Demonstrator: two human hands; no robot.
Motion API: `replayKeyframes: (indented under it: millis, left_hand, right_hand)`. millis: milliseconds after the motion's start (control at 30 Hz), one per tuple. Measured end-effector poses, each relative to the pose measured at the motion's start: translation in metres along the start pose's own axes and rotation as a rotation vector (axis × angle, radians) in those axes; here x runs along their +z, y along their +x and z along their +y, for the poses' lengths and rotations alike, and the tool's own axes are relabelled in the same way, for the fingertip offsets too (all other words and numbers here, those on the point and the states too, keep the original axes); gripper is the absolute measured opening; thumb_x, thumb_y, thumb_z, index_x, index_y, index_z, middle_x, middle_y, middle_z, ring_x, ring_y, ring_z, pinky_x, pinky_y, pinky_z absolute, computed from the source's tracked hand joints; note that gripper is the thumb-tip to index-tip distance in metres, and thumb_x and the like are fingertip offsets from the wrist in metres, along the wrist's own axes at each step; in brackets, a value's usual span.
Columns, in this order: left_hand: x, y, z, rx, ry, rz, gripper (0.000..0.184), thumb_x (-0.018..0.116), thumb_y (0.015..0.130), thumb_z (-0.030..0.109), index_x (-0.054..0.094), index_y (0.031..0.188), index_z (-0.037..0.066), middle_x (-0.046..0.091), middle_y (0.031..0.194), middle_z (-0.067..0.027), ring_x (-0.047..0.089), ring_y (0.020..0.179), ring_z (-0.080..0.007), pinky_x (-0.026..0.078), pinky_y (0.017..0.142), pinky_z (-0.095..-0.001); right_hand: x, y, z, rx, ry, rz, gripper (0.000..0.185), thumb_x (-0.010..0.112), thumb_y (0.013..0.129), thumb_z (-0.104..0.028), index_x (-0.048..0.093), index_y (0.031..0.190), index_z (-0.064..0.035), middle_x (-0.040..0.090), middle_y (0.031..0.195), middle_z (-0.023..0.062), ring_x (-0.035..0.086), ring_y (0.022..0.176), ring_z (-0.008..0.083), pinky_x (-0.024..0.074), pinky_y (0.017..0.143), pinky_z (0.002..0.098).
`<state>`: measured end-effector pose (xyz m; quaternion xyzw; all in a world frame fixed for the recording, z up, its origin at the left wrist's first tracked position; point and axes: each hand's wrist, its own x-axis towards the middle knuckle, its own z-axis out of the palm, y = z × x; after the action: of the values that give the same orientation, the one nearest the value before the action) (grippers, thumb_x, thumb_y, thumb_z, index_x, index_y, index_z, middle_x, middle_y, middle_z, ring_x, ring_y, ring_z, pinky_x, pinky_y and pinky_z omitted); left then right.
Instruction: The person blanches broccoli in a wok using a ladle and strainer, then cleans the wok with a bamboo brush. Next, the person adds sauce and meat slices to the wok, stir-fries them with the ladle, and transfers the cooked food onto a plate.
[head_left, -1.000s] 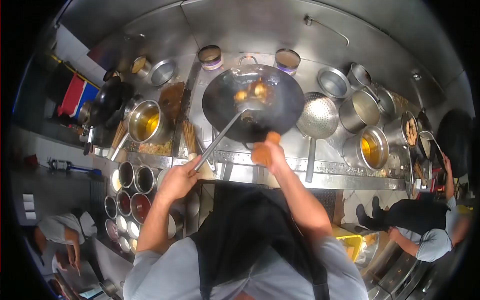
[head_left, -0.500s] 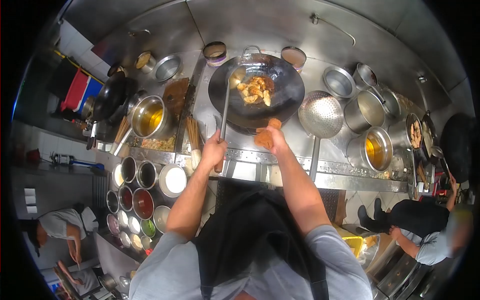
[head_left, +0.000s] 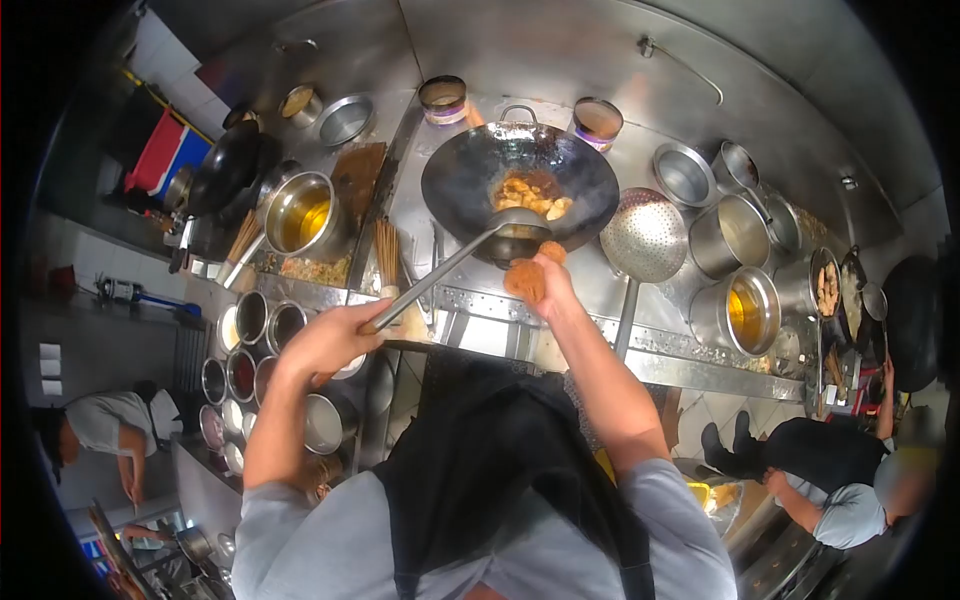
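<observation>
My left hand (head_left: 335,338) is closed round the wooden end of a long ladle (head_left: 440,270). The ladle's bowl, its rounded back facing up, is over the near rim of a dark wok (head_left: 455,165). Browned pieces of food (head_left: 530,192) lie in the bottom of the wok. With my right hand (head_left: 556,285) I grip an orange-brown cloth (head_left: 525,281) at the wok's near side; the cloth hides any handle under it. Just right of the wok lies a perforated skimmer (head_left: 645,240) with its handle toward me.
Pots with yellow oil stand at left (head_left: 302,215) and right (head_left: 745,305). Two tins, one at left (head_left: 443,98), one at right (head_left: 598,122), sit behind the wok. Bamboo brushes (head_left: 387,255) and several sauce containers (head_left: 240,372) are at left. A co-worker (head_left: 830,460) stands at right.
My left hand has moved left and down, drawing the ladle from inside the wok to its near rim. The wok's near side is lower, and the food has slid together. My right hand keeps its grip.
</observation>
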<state>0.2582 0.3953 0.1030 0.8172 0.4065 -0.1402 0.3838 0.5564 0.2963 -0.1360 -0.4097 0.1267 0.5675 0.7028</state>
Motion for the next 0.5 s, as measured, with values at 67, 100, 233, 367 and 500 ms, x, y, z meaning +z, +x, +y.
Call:
replayKeyframes:
  millis: [67, 100, 233, 367, 500]
  left_hand:
    - [0.024, 0.028, -0.023, 0.143, 0.064, 0.072, 0.056, 0.065, 0.089, 0.018, 0.051, 0.144, 0.015, 0.066, 0.083, -0.0188, 0.063, 0.073, -0.0278, 0.051, 0.074, -0.0392]
    - [0.039, 0.044, -0.031, 0.141, 0.063, 0.073, 0.056, 0.065, 0.089, 0.018, 0.051, 0.144, 0.015, 0.066, 0.083, -0.0188, 0.063, 0.073, -0.0278, 0.051, 0.074, -0.0392]
    - [0.069, 0.062, -0.026, 0.123, 0.054, 0.255, 0.057, 0.064, 0.086, 0.015, 0.053, 0.142, 0.018, 0.068, 0.089, -0.0197, 0.066, 0.082, -0.0370, 0.051, 0.075, -0.0440]
    - [0.062, 0.029, -0.027, 0.236, 0.073, 0.371, 0.060, 0.065, 0.084, 0.012, 0.054, 0.142, 0.021, 0.068, 0.086, -0.0188, 0.066, 0.080, -0.0390, 0.052, 0.074, -0.0451]
    - [0.031, -0.001, 0.000, 0.107, 0.169, 0.213, 0.056, 0.067, 0.087, 0.015, 0.055, 0.141, 0.017, 0.070, 0.089, -0.0178, 0.067, 0.085, -0.0384, 0.053, 0.077, -0.0441]
  right_hand:
    - [-0.005, -0.001, 0.007, 0.001, -0.037, -0.013, 0.034, 0.049, 0.096, -0.020, 0.054, 0.121, 0.0022, 0.065, 0.109, 0.0197, 0.065, 0.099, 0.0348, 0.0568, 0.082, 0.0504]
    - [-0.007, -0.003, 0.011, -0.005, -0.067, -0.022, 0.034, 0.049, 0.096, -0.020, 0.054, 0.122, 0.0013, 0.065, 0.110, 0.0194, 0.065, 0.098, 0.0344, 0.0569, 0.083, 0.0498]
    - [-0.074, -0.057, 0.080, -0.099, -0.271, -0.093, 0.038, 0.052, 0.094, -0.023, 0.058, 0.122, 0.0025, 0.066, 0.114, 0.0155, 0.066, 0.104, 0.0287, 0.0568, 0.088, 0.0442]
    - [-0.116, -0.056, 0.095, -0.184, -0.456, -0.151, 0.040, 0.055, 0.093, -0.022, 0.059, 0.123, 0.0044, 0.066, 0.114, 0.0156, 0.066, 0.103, 0.0280, 0.0563, 0.087, 0.0427]
    - [-0.021, -0.055, 0.015, 0.042, -0.110, -0.104, 0.036, 0.053, 0.094, -0.023, 0.060, 0.114, 0.0060, 0.065, 0.108, 0.0174, 0.065, 0.095, 0.0319, 0.0564, 0.083, 0.0442]
